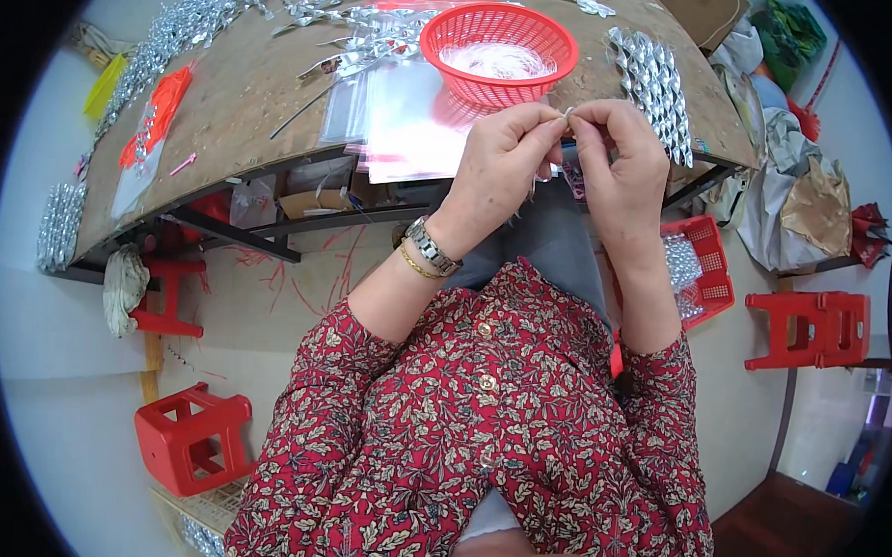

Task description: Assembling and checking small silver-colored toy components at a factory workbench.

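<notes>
My left hand and my right hand meet over the table's near edge, fingertips almost touching. Both are closed in a pinch on a thin white string, of which only a small bit shows; the fingers hide the rest. Just beyond them stands a red plastic basket with a tangle of fine white string inside. Clear plastic bags lie in a flat stack to the left of my hands. Twisted silver foil strips are lined up to the right.
More silver twists run along the wooden table's far left edge. An orange-red packet and a pink clip-like piece lie at left. Red stools stand on the floor; a red crate with silver pieces sits by my right arm.
</notes>
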`<action>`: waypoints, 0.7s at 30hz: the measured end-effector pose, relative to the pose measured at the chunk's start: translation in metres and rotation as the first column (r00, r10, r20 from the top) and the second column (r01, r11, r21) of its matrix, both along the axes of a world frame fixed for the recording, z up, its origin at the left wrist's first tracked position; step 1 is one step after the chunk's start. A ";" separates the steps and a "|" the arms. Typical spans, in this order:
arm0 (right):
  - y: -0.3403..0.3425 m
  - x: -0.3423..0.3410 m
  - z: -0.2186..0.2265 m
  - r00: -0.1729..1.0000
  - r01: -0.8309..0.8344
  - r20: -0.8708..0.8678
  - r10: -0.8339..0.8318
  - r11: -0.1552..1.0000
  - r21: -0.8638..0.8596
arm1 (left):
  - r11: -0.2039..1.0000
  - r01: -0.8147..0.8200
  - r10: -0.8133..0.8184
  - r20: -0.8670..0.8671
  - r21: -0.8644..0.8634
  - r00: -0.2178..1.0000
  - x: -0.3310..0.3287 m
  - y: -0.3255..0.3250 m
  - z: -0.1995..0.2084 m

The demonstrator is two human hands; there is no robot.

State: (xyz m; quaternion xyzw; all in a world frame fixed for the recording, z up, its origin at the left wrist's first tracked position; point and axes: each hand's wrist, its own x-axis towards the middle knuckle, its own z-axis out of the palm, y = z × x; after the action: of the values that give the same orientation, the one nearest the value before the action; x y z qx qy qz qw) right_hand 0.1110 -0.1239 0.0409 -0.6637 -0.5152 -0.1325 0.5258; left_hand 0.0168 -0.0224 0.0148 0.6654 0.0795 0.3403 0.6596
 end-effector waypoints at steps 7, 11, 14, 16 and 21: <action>-0.003 0.010 -0.007 0.818 -0.271 -0.516 0.255 0.962 0.046 | 0.963 0.159 -0.159 0.022 -0.216 0.987 -0.002 0.003 0.003; -0.002 0.013 -0.008 0.645 -0.386 -0.653 0.397 0.907 0.170 | 0.949 0.194 -0.186 0.059 -0.248 0.981 -0.002 0.005 0.002; -0.001 0.016 -0.010 0.551 -0.417 -0.713 0.434 0.883 0.215 | 0.935 0.208 -0.202 0.049 -0.287 0.978 -0.002 0.005 0.002; -0.002 0.016 -0.012 0.508 -0.439 -0.732 0.454 0.868 0.234 | 0.929 0.202 -0.187 0.077 -0.311 0.979 0.000 0.006 0.001; -0.002 0.014 -0.015 0.339 -0.416 -0.771 0.540 0.821 0.391 | 0.945 0.150 -0.131 0.087 -0.290 0.988 0.001 0.004 0.000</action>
State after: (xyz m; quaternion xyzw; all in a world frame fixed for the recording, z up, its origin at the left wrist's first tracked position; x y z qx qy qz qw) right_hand 0.1252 -0.1262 0.0258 -0.4234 -0.3464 0.3421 0.7640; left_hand 0.0178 -0.0184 0.0145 0.5515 0.0600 0.2985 0.7766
